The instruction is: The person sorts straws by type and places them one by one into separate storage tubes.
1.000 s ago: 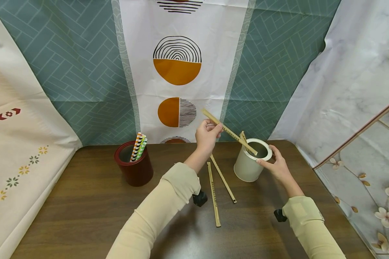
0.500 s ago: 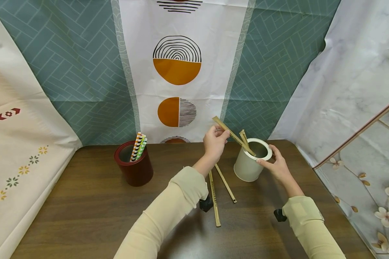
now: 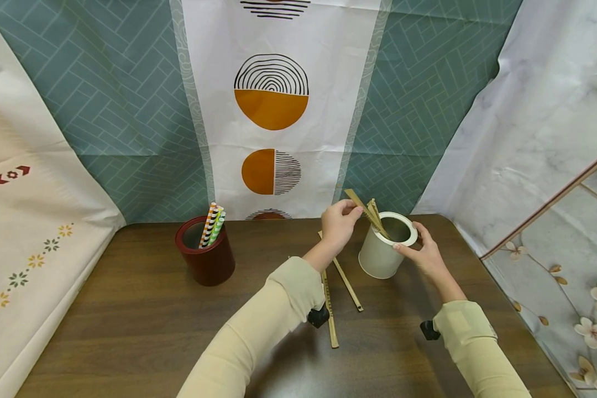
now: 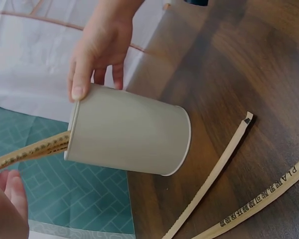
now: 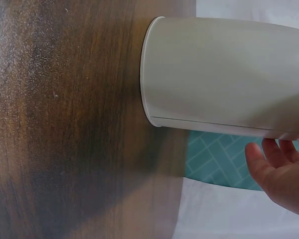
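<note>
My left hand [image 3: 339, 222] pinches a paper-wrapped straw [image 3: 353, 197], which slants down into the mouth of an off-white can [image 3: 380, 257]. Other wrapped straws [image 3: 373, 207] lean inside that can. With thumb and fingers at the can's rim, my right hand [image 3: 428, 257] holds it upright on the table. In the left wrist view, printed lettering shows on the straw [image 4: 35, 150] at the can's mouth. Two more wrapped straws, one farther right [image 3: 348, 284] and one nearer [image 3: 332, 326], lie on the table left of the can. My left forearm partly covers them.
A dark red can [image 3: 211, 265] with several striped straws [image 3: 213, 226] stands at the left on the brown wooden table [image 3: 129, 315]. Patterned cloths [image 3: 403, 138] hang behind the table's back edge and along both sides.
My left hand has moved right and slightly down, bringing the wrapped straw farther into the off-white can. My right hand has stayed at the rim.
</note>
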A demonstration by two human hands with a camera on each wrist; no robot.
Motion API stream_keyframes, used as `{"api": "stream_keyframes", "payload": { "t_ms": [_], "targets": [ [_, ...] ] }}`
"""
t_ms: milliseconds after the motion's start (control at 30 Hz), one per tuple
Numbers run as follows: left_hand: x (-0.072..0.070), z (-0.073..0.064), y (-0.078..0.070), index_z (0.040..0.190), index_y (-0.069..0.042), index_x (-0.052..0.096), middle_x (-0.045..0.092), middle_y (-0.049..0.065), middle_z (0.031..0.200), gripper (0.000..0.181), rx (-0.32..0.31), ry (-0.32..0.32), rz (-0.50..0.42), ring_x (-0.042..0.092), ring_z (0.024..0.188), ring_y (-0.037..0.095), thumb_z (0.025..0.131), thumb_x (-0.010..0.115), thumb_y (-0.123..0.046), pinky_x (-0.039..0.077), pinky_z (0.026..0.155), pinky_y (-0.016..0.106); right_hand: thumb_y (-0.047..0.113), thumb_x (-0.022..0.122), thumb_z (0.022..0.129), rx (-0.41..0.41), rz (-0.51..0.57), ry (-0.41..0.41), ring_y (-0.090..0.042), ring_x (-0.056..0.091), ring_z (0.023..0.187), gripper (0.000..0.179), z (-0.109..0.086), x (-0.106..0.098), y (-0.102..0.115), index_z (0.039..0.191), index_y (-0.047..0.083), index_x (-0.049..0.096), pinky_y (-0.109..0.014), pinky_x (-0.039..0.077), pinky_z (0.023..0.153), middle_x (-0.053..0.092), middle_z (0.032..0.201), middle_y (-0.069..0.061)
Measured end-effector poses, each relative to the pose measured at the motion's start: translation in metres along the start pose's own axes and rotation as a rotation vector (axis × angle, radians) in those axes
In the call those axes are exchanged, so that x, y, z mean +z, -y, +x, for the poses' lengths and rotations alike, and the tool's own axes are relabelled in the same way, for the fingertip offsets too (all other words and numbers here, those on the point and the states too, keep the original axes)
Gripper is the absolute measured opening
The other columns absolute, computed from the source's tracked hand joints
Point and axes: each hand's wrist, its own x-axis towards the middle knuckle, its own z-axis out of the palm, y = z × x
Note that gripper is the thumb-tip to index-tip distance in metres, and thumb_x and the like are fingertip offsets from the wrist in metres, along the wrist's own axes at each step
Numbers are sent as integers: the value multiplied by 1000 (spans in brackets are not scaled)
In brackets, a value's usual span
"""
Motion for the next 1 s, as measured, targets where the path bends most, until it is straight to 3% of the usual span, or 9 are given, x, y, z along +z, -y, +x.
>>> {"api": "stream_keyframes", "payload": {
  "t_ms": [233,600,1000],
  "targets": [
    [3,-4,5,100,-10,68,70,4,83,22,-30,96,39,65,75,12,83,60,-22,46,62,16,16,63,80,1,15,-3,-37,35,117,77,0,0,0,138,-3,17,-4,32,71,32,131,-27],
    [0,-6,22,101,-10,66,68,2,91,23,-35,123,36,62,82,14,83,61,-23,46,65,18,15,63,80,9,43,4,-36,33,119,78,0,0,1,139,-2,15,-3,33,71,30,134,-26],
    [-6,-12,62,101,-6,64,68,8,88,23,-51,154,36,63,69,15,82,62,-18,46,58,18,16,63,80,15,26,10,-35,33,120,79,0,0,0,140,0,13,-4,32,73,28,136,-25]
  ]
}}
